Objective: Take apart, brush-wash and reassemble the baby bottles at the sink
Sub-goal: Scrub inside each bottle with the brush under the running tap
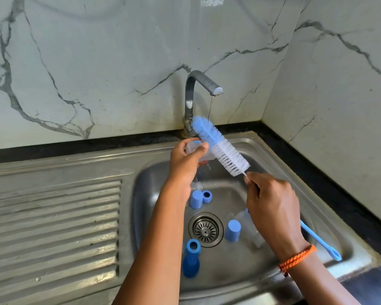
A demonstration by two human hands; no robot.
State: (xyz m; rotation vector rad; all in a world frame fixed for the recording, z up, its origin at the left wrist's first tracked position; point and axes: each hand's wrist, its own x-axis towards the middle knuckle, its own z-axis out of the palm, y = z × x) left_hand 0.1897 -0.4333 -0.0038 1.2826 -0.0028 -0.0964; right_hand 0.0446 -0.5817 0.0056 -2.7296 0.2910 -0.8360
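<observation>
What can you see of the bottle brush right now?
The brush has a long bristle head, blue at the tip and white lower down, on a thin wire stem that joins a blue plastic handle ending in a loop. It slants from upper left to lower right above the sink. The right hand grips the stem just below the bristles. The head lies beside the clear bottle in the left hand, under a thin trickle from the tap.

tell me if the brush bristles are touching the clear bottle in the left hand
Touching. The head view shows the brush bristles lying against the rim of the clear bottle gripped by the left hand, with no gap visible.
</observation>
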